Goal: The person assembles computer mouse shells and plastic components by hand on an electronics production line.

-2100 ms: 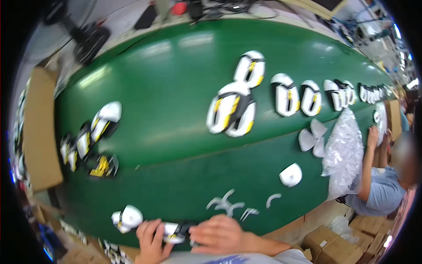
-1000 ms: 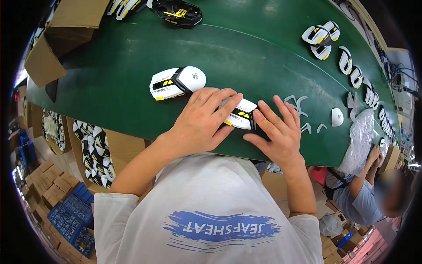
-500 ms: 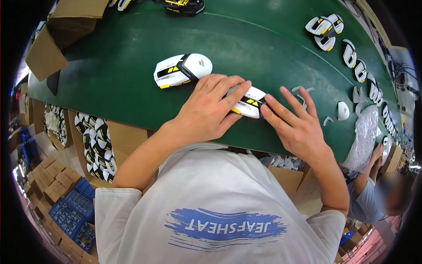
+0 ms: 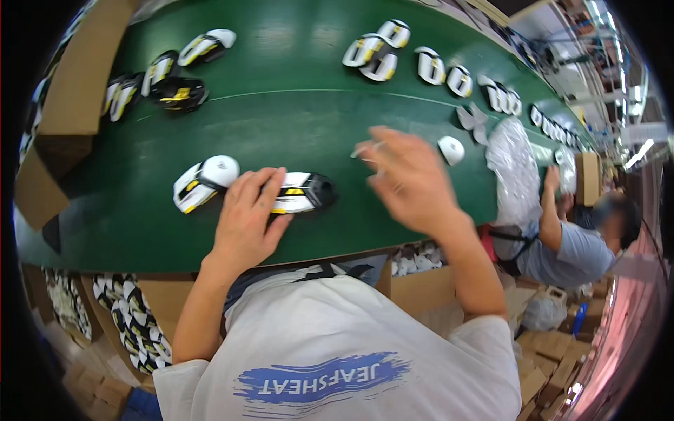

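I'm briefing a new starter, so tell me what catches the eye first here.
The long green conveyor belt fills the view, dotted with white, black and yellow mouse shells. Near its front edge the left hand presses on one such shell, with a white-topped shell just to its left. The right hand is blurred above the belt, pinching a small pale strip.
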Demonstrator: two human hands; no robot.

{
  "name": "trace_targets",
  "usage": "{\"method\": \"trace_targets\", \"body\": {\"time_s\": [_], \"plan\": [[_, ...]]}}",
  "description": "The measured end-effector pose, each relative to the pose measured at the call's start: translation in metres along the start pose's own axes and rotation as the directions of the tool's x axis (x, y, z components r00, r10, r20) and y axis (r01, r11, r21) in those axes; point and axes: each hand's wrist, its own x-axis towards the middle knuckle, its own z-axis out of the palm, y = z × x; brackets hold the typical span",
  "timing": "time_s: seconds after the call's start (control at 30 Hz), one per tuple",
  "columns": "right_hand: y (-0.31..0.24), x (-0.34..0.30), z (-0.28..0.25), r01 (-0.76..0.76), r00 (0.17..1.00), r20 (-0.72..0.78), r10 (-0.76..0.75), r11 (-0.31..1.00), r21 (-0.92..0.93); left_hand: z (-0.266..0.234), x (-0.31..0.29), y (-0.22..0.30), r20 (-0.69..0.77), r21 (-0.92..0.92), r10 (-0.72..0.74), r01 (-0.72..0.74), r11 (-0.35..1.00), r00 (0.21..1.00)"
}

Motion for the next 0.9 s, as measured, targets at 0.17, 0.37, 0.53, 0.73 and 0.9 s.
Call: {"method": "trace_targets", "body": {"time_s": [0.17,0.37,0.53,0.73,0.9], "plan": [[0.112,-0.087,-0.065,-0.432,0.893,-0.008,0.45,0.853,-0.292,0.008,0.015,0.002,-0.028,-0.103,0.102,-0.104,0.989,0.994],[0.15,-0.083,-0.068,-0.504,0.811,0.15,0.565,0.806,-0.311,0.009,0.015,0.006,-0.032,-0.065,0.113,-0.115,0.991,0.993],[0.147,-0.06,-0.072,-0.538,0.765,0.261,0.589,0.807,-0.244,0.015,0.025,0.008,-0.05,-0.084,0.189,-0.193,0.978,0.981],[0.139,-0.062,-0.073,-0.481,0.835,0.173,0.522,0.846,-0.229,0.029,0.035,0.006,-0.013,-0.122,0.182,-0.182,0.976,0.983],[0.049,-0.035,-0.053,-0.39,0.921,0.05,0.387,0.913,0.122,0.019,0.032,0.001,0.051,-0.124,0.195,-0.187,0.974,0.98]]}}
